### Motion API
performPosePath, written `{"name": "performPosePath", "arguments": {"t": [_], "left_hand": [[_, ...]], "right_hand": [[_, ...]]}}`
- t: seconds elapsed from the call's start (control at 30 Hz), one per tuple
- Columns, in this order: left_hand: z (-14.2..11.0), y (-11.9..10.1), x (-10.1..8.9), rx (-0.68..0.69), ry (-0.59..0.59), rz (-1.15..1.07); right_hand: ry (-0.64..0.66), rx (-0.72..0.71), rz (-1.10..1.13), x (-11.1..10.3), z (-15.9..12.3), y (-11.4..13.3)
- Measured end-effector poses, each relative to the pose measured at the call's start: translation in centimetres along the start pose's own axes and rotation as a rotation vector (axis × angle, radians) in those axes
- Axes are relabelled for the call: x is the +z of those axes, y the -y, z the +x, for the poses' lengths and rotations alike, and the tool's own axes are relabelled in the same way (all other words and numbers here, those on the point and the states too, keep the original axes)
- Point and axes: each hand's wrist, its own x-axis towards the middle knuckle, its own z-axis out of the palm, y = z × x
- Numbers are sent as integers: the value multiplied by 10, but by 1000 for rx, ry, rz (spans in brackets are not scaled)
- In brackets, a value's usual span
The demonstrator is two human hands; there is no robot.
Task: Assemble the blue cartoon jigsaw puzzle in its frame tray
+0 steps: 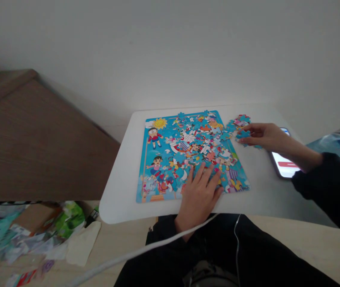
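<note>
A blue cartoon jigsaw board (158, 159) lies on a small white table (119, 191), with several loose pieces heaped over its middle and right. My left hand (200, 191) rests flat on the board's near edge, fingers spread over the pieces. My right hand (262, 135) reaches to a small pile of loose blue pieces (240, 121) just right of the board, its fingers pinching one blue puzzle piece (243, 135).
A phone (283, 163) with a lit screen lies on the table under my right forearm. A brown wooden surface (38, 147) stands to the left. Crumpled bags and wrappers (23, 227) litter the floor at the lower left. A white cable (146, 249) crosses my lap.
</note>
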Motion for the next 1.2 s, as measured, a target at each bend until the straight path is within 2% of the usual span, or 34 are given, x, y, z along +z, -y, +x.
{"name": "performPosePath", "arguments": {"t": [0.1,0.23,0.3,0.47,0.57,0.67,0.77,0.87,0.97,1.07,1.2], "left_hand": [[0,0,2,4,-16,28],[0,1,5,-27,-81,-14],[-1,2,5,-35,-106,-38],[-1,2,3,-10,-115,-68],[-2,1,3,2,-73,-49],[-2,1,3,25,-3,-8],[-3,1,3,53,46,12],[-3,1,2,64,65,17],[-4,2,2,80,66,23],[-4,2,1,86,60,20],[-5,2,1,87,61,13]], "right_hand": [[-78,82,-73,-14,9,-2],[-64,126,-112,-21,16,-2],[-65,91,-217,-24,21,-4],[-144,-42,-688,-29,39,-8],[-104,-113,-791,-25,50,-2],[14,-202,-811,-9,62,16],[127,-334,-833,24,74,41],[195,-457,-916,63,87,63],[193,-523,-952,93,101,72],[227,-548,-949,107,112,68],[230,-533,-915,106,116,58]]}}
